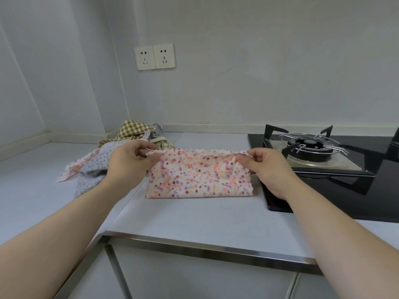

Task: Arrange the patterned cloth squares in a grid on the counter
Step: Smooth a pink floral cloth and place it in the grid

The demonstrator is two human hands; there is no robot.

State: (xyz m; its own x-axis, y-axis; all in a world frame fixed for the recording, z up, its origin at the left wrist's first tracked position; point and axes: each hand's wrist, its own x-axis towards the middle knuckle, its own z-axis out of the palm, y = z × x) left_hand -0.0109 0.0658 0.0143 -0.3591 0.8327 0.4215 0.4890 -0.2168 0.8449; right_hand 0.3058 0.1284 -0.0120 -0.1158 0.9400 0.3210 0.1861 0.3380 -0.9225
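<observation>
**Laying a Square: Pink Spotted Cloth Held Over the Counter**

The counter (183, 221) carries no flattened square yet, so the task is judged to be at an early stage, with one square being laid.

The gas hob (354, 190) occupies the counter's right end. Its near-left corner sits just beside the cloth's right edge and limits the grid on that side.

The pile of remaining cloths (95, 162) lies crumpled toward the back-left corner, on surface the grid may need.

The pink spotted cloth (198, 178) hangs near the counter's middle, with its bottom edge touching the surface and its top edge raised and stretched.

The left hand (127, 160) pinches the top-left corner between thumb and fingers. The right hand (269, 167) pinches the top-right corner likewise.

Next move: lower the top edge toward the back edge under tension, then release both corners.

Two wall sockets (154, 57) sit above the pile and do not obstruct.
</observation>
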